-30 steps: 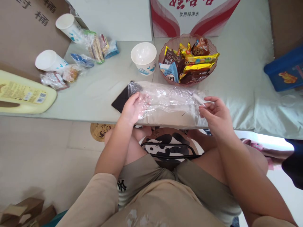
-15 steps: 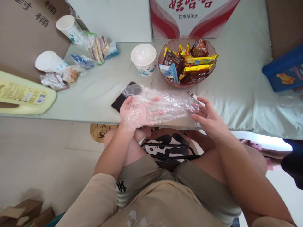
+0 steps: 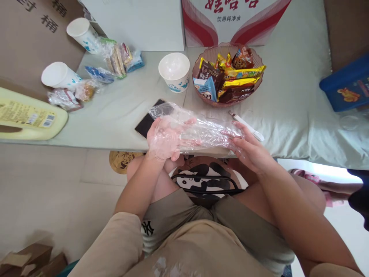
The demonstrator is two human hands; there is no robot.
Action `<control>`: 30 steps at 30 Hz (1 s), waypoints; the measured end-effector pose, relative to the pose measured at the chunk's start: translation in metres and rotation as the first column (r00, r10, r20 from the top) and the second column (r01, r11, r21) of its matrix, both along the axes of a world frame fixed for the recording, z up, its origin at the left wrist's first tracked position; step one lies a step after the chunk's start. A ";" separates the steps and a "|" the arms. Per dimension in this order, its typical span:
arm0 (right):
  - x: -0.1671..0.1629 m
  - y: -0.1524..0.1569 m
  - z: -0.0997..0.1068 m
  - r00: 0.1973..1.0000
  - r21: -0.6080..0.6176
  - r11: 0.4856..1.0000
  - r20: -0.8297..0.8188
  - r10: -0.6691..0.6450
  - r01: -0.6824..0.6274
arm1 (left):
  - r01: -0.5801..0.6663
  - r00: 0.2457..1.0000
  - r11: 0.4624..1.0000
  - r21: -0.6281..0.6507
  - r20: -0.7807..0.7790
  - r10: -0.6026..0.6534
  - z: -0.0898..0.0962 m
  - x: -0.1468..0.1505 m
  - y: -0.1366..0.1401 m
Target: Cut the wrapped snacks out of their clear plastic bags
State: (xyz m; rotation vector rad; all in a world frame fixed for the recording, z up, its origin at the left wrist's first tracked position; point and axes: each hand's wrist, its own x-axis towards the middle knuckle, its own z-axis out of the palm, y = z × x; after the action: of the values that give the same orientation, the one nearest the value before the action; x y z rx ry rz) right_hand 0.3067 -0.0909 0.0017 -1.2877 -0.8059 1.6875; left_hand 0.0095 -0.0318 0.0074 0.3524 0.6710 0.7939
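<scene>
A clear plastic bag (image 3: 207,132) stretches crinkled between my two hands above the front edge of the covered table. My left hand (image 3: 165,140) is inside the bag, palm up, with its fingers stretched out and apart under the film. At the other end, my right hand (image 3: 252,152) has its fingers and thumb around the loose film. Just beyond the right fingers lies a white box cutter-like tool (image 3: 248,127) with a brown tip. A black phone (image 3: 145,124) lies flat behind the left hand, partly covered by the film.
A pink bowl (image 3: 198,92) of wrapped snacks and a white paper cup (image 3: 174,73) stand behind the bag. Two tipped paper cups with wrapped snacks lie at left, near a pale yellow bottle (image 3: 31,115). Boxes line the back. A blue package (image 3: 346,86) is at right.
My right hand has moved slightly left and closed in on the film, uncovering more of the white tool. My left hand stays nearly in place inside the bag.
</scene>
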 end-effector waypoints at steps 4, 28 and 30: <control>0.001 0.001 -0.005 0.999 0.063 0.998 0.021 0.026 -0.028 | -0.040 0.995 0.999 -0.003 -0.094 0.039 0.006 0.006 0.000; 0.006 0.002 0.013 0.996 -0.134 0.991 -0.089 -0.002 -0.010 | -0.056 0.921 0.978 0.203 -0.368 0.129 0.019 0.012 0.012; 0.011 0.003 0.009 0.999 -0.067 0.997 -0.010 -0.050 0.049 | -0.062 0.901 0.974 0.217 -0.409 0.148 0.017 0.008 0.016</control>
State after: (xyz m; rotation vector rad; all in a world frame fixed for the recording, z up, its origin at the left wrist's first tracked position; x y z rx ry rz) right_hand 0.3181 -0.0876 0.0107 -1.3318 -0.7100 1.6935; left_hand 0.0174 -0.0156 0.0246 0.6892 1.0279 0.9010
